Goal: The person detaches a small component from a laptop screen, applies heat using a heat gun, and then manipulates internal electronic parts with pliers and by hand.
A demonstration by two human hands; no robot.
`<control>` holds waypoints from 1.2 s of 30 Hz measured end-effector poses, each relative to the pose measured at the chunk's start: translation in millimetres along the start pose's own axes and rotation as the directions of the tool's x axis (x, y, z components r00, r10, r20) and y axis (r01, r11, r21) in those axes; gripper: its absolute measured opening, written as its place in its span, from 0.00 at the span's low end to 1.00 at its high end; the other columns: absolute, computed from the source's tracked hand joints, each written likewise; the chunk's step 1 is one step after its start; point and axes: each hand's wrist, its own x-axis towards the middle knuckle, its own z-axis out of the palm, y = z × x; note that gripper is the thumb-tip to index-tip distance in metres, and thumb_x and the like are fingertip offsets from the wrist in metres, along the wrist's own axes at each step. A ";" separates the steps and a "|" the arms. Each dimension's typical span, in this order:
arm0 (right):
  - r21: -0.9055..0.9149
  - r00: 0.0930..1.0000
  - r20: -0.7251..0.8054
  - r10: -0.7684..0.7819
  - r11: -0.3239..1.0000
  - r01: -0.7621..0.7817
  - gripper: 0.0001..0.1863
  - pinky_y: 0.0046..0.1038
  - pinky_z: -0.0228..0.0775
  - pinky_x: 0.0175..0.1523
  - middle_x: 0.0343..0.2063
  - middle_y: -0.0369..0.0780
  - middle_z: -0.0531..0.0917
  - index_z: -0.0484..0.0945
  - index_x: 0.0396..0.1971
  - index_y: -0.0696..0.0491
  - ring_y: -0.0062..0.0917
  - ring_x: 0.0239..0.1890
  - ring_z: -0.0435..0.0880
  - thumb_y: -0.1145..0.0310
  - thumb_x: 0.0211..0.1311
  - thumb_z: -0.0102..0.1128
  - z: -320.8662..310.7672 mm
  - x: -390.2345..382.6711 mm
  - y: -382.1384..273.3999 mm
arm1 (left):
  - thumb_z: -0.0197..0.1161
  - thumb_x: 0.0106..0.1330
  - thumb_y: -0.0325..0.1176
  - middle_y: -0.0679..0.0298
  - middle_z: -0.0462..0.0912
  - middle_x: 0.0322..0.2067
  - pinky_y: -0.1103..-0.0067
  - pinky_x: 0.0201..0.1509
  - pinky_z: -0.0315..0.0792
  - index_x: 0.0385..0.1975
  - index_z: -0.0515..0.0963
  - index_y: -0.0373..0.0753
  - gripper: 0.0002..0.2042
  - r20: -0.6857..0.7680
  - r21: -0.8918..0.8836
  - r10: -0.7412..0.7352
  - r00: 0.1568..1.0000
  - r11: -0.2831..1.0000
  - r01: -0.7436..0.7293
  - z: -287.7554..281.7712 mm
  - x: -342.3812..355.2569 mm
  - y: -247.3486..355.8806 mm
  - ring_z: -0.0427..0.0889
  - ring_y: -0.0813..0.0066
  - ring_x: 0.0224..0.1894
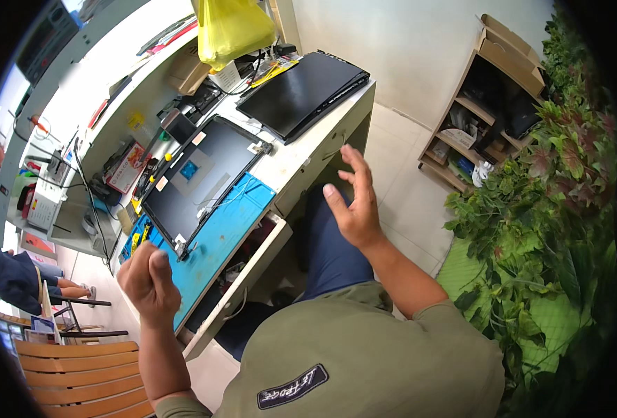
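Observation:
My left hand (149, 282) is raised by the near left end of the bench, fingers curled into a loose fist with the thumb on top; nothing shows in it. My right hand (357, 209) hovers over my lap, right of the open drawer, fingers apart and holding nothing. Between the hands and the back of the bench lies a dark laptop lid shell (183, 198), with metal hinges at its near corners and a small blue square inside it. It rests partly on a blue work mat (228, 230). Neither hand touches it.
A black laptop (305, 90) sits at the bench's right end, below a yellow plastic bag (232, 31). The drawer (242, 285) is pulled out toward me. Leafy plants (524, 230) and a small shelf (486, 104) stand at right, a slatted wooden chair (82, 376) at lower left.

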 end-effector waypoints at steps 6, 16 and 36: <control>-0.029 0.984 -0.163 -0.078 0.997 0.074 0.39 0.43 0.75 0.69 0.76 0.51 0.71 0.63 0.81 0.57 0.44 0.73 0.73 0.70 0.75 0.67 -20.8 82.5 56.6 | 0.55 0.87 0.30 0.60 0.75 0.27 0.72 0.35 0.69 0.37 0.76 0.34 0.11 0.099 0.086 -0.148 0.984 0.987 0.139 68.3 95.2 -13.8 0.74 0.67 0.27; -0.330 0.991 0.032 -0.131 0.934 0.134 0.19 0.47 0.78 0.68 0.56 0.53 0.89 0.87 0.54 0.60 0.52 0.63 0.85 0.65 0.69 0.65 49.9 369.9 200.7 | 0.48 0.54 0.17 0.59 0.72 0.17 0.73 0.28 0.64 0.17 0.69 0.33 0.06 0.226 0.231 -0.110 0.968 0.971 0.057 91.9 193.2 -80.3 0.69 0.71 0.19; -0.580 0.893 0.257 0.369 0.798 -0.163 0.23 0.44 0.81 0.65 0.57 0.54 0.90 0.92 0.53 0.58 0.49 0.61 0.90 0.61 0.65 0.63 136.0 579.6 323.4 | 0.56 0.80 0.22 0.64 0.80 0.35 0.79 0.42 0.74 0.56 0.76 0.35 0.09 0.113 0.270 -0.364 0.925 0.907 0.324 87.6 181.7 -110.3 0.77 0.77 0.33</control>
